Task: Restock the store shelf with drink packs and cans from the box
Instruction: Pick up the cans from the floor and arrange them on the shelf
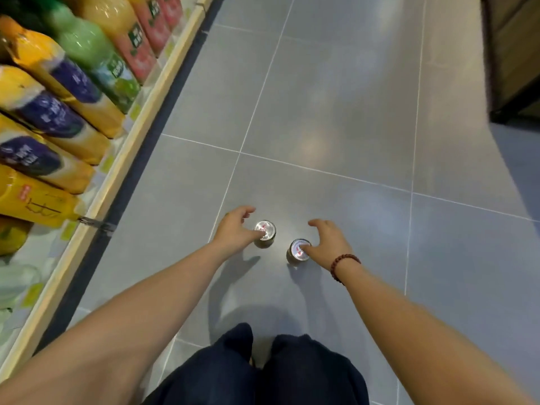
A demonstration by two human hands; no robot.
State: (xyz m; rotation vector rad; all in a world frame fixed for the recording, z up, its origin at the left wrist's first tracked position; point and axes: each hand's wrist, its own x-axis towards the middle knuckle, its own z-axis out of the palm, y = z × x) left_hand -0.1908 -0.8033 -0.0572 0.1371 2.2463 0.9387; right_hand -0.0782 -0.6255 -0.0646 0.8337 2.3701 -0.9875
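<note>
Reaching down to two upright cans on the floor (321, 112).
Head view: left grip (233, 229) half open, thumb on the lid of left can (265, 233) at its 3 o'clock. Right grip (330, 244) likewise spread, thumb on right can (298, 251) at its 9 o'clock. Nothing enclosed yet, axes vertical, shelf (125, 159) leftward.

Nothing can be read for certain. At nine to ten o'clock the purple labels (49, 114) carry white print, too blurred to make out. At eleven o'clock the dark green labels (135, 35) are equally blurred. The yellow bottle (41, 204) at nine o'clock bears a red badge (24, 192) and large outlined strokes, both unreadable. Toward six o'clock, the left can lid (265, 229) and right can lid (300, 249) show illegible red marks.
</note>
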